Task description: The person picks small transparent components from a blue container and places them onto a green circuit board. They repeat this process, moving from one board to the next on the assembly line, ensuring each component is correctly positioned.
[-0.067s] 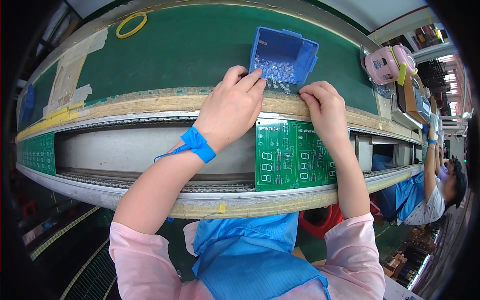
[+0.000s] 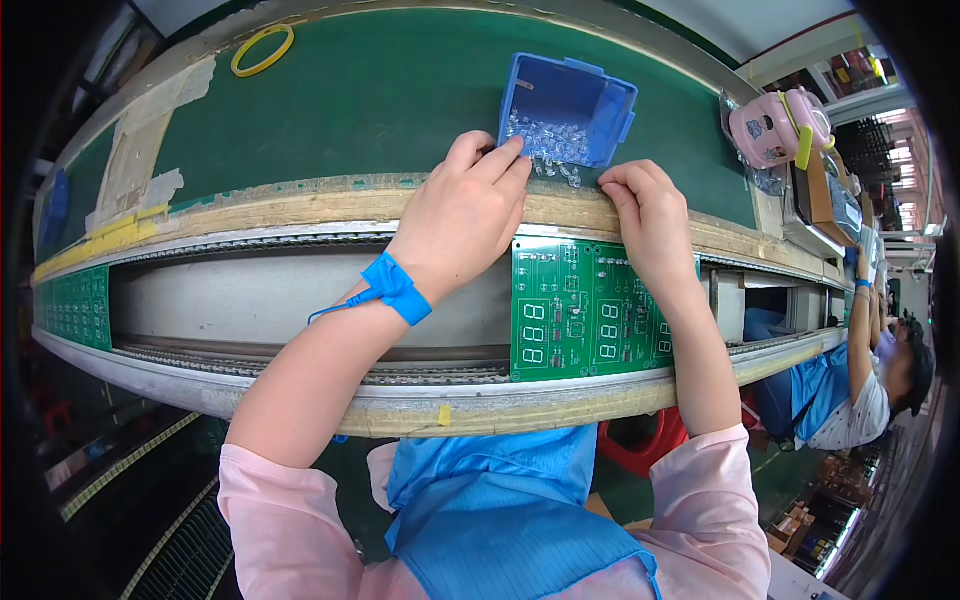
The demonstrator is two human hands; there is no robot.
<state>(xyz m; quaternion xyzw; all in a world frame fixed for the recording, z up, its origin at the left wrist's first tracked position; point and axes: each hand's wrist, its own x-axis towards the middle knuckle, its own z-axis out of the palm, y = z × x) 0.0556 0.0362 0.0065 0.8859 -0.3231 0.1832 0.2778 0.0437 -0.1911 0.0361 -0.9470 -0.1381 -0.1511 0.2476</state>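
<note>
Far at the left edge of the frame, a green circuit board (image 2: 72,305) sits on the conveyor track (image 2: 250,300). Up at the upper left, a yellow ring (image 2: 262,49) lies on the green desk (image 2: 350,100). Near the centre, the left hand (image 2: 462,215), wearing a blue wrist strap (image 2: 397,288), reaches its fingers (image 2: 505,160) into loose clear parts (image 2: 548,140) spilling from a tipped blue bin (image 2: 568,108); whether they grip one cannot be told. Just right, the right hand (image 2: 650,215) rests curled on the desk edge, fingers bent, above another green circuit board (image 2: 585,310). At the upper right sits a pink device (image 2: 775,125).
</note>
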